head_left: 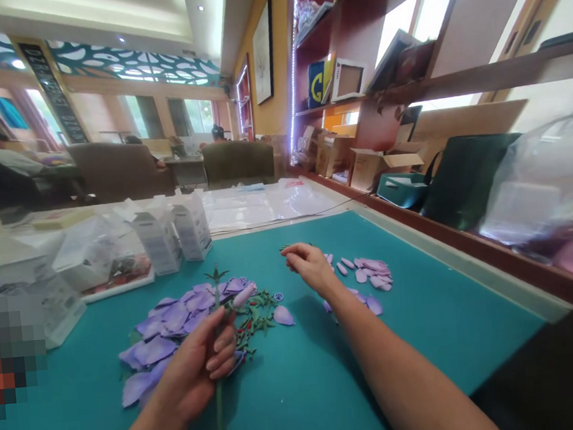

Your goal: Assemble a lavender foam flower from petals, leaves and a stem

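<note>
On my feed, a teal table mat (301,387) fills the frame and serves as the landmark for everything else. At the mat's far left corner stand white cartons (172,235); beyond its right edge runs a wooden ledge carrying a dark green bag (464,176). Left of the mat's centre lies a heap of large purple petals (170,325), and right of centre a scatter of small pink petals (369,271). My left hand (194,370) is closed around a green flower stem (219,408), whose long axis runs from the mat's near edge upward to a leafy tip above the fingers. My right hand (308,263) reaches over mid-mat, fingers pinched together, though I cannot tell on what. The small petals lie just right of that hand, the nearer one.
</note>
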Demonstrator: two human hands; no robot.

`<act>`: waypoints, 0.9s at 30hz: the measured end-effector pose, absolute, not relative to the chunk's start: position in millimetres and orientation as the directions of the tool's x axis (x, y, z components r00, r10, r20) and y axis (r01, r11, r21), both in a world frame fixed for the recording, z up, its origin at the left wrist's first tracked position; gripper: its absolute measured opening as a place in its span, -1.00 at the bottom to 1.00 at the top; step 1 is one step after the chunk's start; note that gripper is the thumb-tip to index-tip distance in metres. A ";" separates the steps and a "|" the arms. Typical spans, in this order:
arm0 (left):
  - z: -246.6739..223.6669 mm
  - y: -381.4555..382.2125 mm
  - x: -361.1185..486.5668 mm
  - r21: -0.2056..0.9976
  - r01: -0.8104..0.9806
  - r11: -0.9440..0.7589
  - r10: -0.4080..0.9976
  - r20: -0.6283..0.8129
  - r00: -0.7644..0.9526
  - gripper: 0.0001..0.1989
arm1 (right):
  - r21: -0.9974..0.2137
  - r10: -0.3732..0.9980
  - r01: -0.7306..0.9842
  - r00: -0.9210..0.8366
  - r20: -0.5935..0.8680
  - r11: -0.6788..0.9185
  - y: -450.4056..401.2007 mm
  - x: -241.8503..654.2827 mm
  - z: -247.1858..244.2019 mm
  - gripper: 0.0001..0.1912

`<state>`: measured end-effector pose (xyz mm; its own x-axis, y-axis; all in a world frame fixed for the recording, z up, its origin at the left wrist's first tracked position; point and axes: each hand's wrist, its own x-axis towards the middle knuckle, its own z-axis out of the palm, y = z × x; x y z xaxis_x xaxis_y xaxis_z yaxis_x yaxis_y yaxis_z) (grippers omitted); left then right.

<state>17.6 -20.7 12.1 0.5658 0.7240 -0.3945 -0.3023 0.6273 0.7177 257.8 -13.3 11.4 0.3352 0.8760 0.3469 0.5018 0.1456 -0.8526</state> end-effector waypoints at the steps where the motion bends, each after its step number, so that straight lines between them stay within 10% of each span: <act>1: 13.5 -20.4 16.1 0.728 -0.307 0.614 0.732 -0.378 0.567 -0.78 | -0.833 0.869 0.543 0.356 0.345 0.109 -15.8 266.3 12.7 -0.69; 13: 23.5 -25.5 17.2 0.755 -0.326 0.568 0.772 -0.352 0.530 -0.72 | -0.232 0.771 0.784 0.615 0.163 -0.576 -84.4 379.6 13.9 -0.74; 27: 20.9 -24.9 17.1 0.761 -0.330 0.558 0.779 -0.344 0.523 -0.74 | 0.128 0.787 0.780 0.617 0.008 -0.612 -77.9 374.4 -6.5 -0.72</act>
<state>17.1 -24.9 20.9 0.5235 0.7794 -0.3441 -0.3303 0.5580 0.7613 374.4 -77.9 -6.5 0.6165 0.7873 0.0080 0.7802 -0.6123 0.1283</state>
